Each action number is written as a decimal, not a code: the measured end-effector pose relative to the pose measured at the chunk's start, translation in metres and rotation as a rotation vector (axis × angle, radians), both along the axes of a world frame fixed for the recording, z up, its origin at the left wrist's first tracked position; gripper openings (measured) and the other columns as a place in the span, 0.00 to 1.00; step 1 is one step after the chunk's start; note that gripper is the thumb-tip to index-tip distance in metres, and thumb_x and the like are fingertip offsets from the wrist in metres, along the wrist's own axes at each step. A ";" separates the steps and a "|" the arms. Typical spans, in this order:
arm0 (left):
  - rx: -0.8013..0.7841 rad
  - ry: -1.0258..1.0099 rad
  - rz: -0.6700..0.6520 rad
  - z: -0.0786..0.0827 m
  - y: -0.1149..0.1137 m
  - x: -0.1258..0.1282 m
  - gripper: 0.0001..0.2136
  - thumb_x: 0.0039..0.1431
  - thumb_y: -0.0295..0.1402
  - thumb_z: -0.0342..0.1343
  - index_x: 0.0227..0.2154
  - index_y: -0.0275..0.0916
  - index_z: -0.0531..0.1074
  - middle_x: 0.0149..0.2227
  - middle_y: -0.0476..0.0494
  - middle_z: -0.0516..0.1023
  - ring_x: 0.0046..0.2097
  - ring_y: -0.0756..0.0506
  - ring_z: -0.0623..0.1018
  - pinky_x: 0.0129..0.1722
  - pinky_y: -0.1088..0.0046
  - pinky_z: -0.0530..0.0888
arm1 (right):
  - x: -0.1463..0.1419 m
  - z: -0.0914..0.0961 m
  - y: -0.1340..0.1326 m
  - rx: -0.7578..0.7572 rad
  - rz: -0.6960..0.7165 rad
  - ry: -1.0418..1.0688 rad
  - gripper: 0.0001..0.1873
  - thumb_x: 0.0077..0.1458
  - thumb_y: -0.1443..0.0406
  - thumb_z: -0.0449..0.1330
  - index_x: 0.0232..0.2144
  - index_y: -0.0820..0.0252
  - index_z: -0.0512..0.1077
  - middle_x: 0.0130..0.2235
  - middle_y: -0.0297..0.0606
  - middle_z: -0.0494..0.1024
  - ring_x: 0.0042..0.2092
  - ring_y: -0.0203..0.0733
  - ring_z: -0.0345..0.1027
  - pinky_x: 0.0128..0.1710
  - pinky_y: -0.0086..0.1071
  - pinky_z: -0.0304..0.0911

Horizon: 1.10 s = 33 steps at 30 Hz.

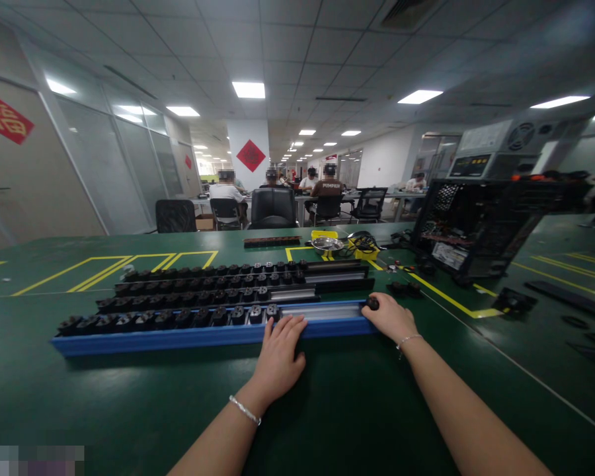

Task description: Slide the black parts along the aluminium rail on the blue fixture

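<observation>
A long blue rail [168,340] with a silvery channel lies across the green table in front of me. Black plug-like modules [220,316] sit in a row along its left part, while the right part of the channel is bare. My left hand [280,354] rests on the rail's near edge, fingers stretched out, fingertips beside the rightmost module of the row [272,312]. At the rail's right end, my right hand [391,318] pinches a small round black module [372,303] between thumb and fingers. The hand hides part of that end.
Behind the blue rail lie several black rails [344,281] with similar modules. Farther back are a brown strip [272,242], a metal bowl [327,246] and a yellow box [364,250] with cables. An open computer case [469,228] stands at the right. People sit at distant tables.
</observation>
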<state>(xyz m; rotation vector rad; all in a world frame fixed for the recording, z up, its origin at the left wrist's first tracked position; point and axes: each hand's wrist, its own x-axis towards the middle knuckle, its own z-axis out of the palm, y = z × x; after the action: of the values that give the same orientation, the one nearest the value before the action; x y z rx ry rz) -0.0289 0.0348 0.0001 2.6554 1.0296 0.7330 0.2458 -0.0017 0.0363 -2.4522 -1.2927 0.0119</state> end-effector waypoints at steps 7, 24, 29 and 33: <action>-0.004 0.002 0.006 0.000 0.001 0.001 0.31 0.47 0.24 0.49 0.57 0.47 0.57 0.61 0.50 0.61 0.63 0.44 0.56 0.63 0.51 0.42 | 0.003 0.001 0.001 -0.005 0.011 0.021 0.26 0.49 0.55 0.49 0.48 0.58 0.67 0.54 0.44 0.68 0.50 0.52 0.65 0.45 0.43 0.59; -0.011 -0.005 -0.006 -0.001 0.001 0.000 0.31 0.48 0.24 0.49 0.57 0.48 0.56 0.61 0.51 0.60 0.63 0.45 0.56 0.63 0.50 0.42 | 0.010 0.000 0.001 -0.023 -0.092 0.078 0.27 0.48 0.54 0.51 0.50 0.58 0.66 0.55 0.48 0.64 0.52 0.52 0.63 0.49 0.41 0.59; -0.008 0.000 -0.004 0.001 -0.001 0.000 0.31 0.48 0.24 0.49 0.57 0.47 0.57 0.61 0.50 0.60 0.63 0.44 0.56 0.63 0.50 0.43 | 0.010 0.004 0.000 -0.052 -0.093 0.105 0.30 0.48 0.53 0.51 0.52 0.60 0.63 0.51 0.49 0.67 0.50 0.53 0.64 0.47 0.41 0.60; -0.012 0.003 -0.002 0.002 -0.002 0.001 0.31 0.48 0.24 0.48 0.57 0.47 0.57 0.61 0.50 0.60 0.63 0.44 0.56 0.63 0.49 0.43 | 0.010 0.007 -0.001 -0.045 -0.091 0.117 0.30 0.48 0.54 0.51 0.52 0.61 0.63 0.52 0.50 0.67 0.50 0.53 0.64 0.47 0.41 0.61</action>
<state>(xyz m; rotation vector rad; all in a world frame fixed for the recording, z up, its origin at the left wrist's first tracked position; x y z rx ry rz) -0.0281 0.0331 0.0020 2.6476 1.0292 0.7210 0.2554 -0.0027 0.0429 -2.5051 -1.1426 0.1600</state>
